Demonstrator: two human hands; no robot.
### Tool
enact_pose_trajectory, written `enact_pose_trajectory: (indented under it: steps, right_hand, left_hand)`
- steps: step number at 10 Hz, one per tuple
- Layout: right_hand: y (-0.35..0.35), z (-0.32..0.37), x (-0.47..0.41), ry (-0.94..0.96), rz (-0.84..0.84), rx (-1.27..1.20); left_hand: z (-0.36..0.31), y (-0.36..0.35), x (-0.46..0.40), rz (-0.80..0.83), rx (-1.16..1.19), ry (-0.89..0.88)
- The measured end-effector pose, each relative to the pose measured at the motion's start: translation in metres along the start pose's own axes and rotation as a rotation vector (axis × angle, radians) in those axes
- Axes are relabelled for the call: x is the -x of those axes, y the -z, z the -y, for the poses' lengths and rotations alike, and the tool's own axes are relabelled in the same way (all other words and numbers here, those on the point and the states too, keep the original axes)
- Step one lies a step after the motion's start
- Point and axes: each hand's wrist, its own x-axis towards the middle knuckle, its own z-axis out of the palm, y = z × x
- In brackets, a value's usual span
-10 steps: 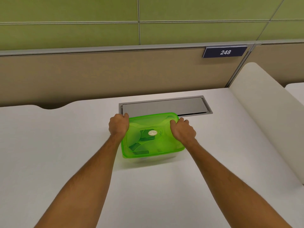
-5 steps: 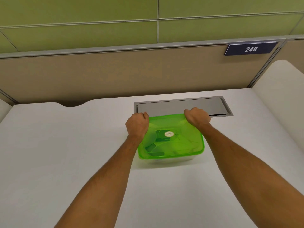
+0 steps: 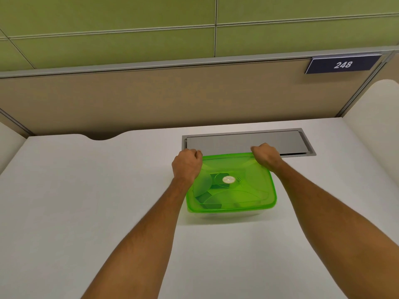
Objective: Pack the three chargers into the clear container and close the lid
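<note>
Clear container (image 3: 228,214) sits centre frame on the white worktop (image 3: 86,190), green lid (image 3: 235,186) laid over it. Dark shapes show through the lid, likely the chargers; count not readable. Left hand (image 3: 186,165) on the lid's upper-left corner, right hand (image 3: 264,156) on the upper-right corner; fingers curled together, pressing down on the rim. Near edge of the lid unheld. Risk: pressing only the far corners may leave the near edge unseated, or tip the container toward the grey cable hatch (image 3: 244,142) just behind

One head-worn view looks forward and steeply down at the white desk (image 3: 86,190), seemingly close.
</note>
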Motion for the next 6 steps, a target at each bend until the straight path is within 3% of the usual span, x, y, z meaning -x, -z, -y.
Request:
enact_pose_trajectory:
  steps: [3,6]
  right_hand:
    - [-0.001,-0.001,0.002,-0.007,-0.022,0.005]
    - [0.003,0.005,0.025,-0.012,-0.216,0.129]
  left_hand:
    - [0.004,-0.002,-0.005,0.042,0.137,0.097]
    - [-0.004,0.009,-0.002,0.021,-0.034,0.035]
